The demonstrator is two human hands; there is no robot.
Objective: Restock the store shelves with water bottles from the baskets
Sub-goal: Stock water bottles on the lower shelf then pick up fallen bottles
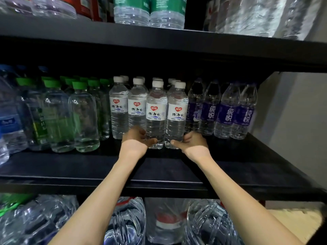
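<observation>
Two white-capped water bottles with white labels and a red heart stand upright side by side on the middle black shelf. My left hand grips the base of the left bottle. My right hand grips the base of the right bottle. Behind and to the left of them stand several more bottles of the same kind. No basket is in view.
Green-capped bottles fill the shelf's left part, purple-labelled bottles its right part. A large blue-labelled jug is at the far left. Shrink-wrapped packs of big bottles sit on the shelf below, green-labelled bottles above. A wall stands at right.
</observation>
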